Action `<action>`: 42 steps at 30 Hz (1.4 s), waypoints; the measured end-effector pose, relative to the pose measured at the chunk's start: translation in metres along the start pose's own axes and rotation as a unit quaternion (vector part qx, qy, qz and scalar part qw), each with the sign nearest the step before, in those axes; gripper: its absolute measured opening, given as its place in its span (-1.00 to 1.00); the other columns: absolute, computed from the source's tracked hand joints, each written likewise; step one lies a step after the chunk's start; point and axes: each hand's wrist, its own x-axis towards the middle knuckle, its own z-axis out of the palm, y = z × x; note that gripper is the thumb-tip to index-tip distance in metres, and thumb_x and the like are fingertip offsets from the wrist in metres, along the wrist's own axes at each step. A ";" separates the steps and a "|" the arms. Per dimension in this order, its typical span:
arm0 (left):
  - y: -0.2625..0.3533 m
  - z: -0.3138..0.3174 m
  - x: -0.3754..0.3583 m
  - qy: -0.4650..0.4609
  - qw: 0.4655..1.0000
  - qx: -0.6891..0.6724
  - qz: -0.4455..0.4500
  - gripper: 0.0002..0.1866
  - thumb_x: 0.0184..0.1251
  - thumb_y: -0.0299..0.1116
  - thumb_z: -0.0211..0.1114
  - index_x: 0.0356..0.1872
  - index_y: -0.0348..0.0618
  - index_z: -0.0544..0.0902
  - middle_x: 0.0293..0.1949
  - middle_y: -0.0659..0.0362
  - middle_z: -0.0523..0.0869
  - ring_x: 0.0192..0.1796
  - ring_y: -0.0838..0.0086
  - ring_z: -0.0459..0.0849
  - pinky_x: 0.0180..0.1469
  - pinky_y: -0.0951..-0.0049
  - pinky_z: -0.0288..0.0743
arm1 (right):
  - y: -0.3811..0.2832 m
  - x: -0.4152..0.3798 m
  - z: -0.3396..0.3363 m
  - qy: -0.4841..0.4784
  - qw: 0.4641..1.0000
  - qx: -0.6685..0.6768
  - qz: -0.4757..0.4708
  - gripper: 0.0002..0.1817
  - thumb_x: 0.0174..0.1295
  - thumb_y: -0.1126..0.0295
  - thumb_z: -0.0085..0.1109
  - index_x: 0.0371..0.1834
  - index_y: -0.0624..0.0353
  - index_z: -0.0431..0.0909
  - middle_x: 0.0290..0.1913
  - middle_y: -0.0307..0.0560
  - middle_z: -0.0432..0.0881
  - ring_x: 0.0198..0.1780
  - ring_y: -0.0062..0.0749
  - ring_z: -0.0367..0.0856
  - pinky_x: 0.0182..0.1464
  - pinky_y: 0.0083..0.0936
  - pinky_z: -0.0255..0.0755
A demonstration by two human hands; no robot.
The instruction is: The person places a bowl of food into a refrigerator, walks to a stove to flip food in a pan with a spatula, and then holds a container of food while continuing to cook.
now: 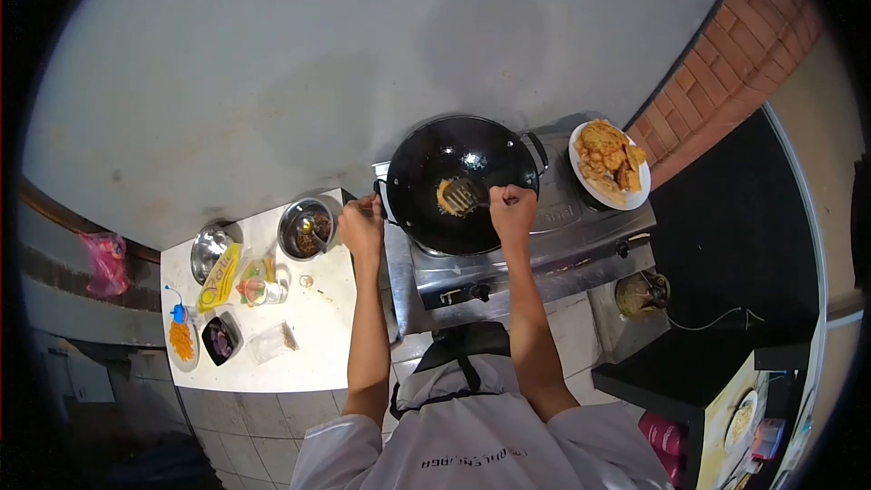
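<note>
A large black wok stands on the metal gas stove. My left hand is closed at the wok's left handle; whether it grips the handle or a cloth there is too small to tell. Fingers wrapped, my right hand holds a slotted spatula over the middle of the wok. Under and beside the spatula's head lies a small golden piece of food, partly hidden by it.
On the stove's right is a white plate of fried food. The white table at left bears a metal bowl with a spoon, a yellow packet, a black bowl and a plate of orange shreds.
</note>
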 end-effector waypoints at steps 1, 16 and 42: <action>-0.001 0.000 0.002 -0.014 1.000 0.010 -0.018 -0.80 0.15 -0.21 0.37 -0.33 -0.10 0.76 -0.37 -0.01 0.73 -0.29 0.09 0.71 -0.21 0.18 0.54 | 0.001 -0.001 0.002 0.010 1.000 -0.005 -0.010 -0.72 -0.02 0.44 0.16 -0.73 0.42 0.40 -0.75 0.11 0.38 -0.69 -0.29 0.39 -0.47 -0.35 0.28; 0.002 -0.005 0.005 -0.034 0.999 -0.022 -0.033 -0.80 0.12 -0.24 0.38 -0.27 -0.08 0.77 -0.39 0.02 0.74 -0.31 0.12 0.73 -0.22 0.23 0.55 | -0.012 -0.014 0.004 0.030 0.999 -0.014 0.017 -0.77 -0.02 0.47 0.19 -0.69 0.42 0.47 -0.70 0.10 0.48 -0.60 -0.23 0.51 -0.39 -0.30 0.36; -0.002 0.003 0.001 0.010 1.000 -0.001 0.004 -0.79 0.13 -0.21 0.39 -0.30 -0.10 0.76 -0.50 0.03 0.67 -0.42 0.13 0.66 -0.31 0.19 0.49 | -0.001 -0.010 -0.001 0.021 1.000 -0.002 -0.014 -0.75 -0.01 0.46 0.18 -0.72 0.41 0.46 -0.76 0.09 0.44 -0.70 -0.29 0.44 -0.50 -0.35 0.30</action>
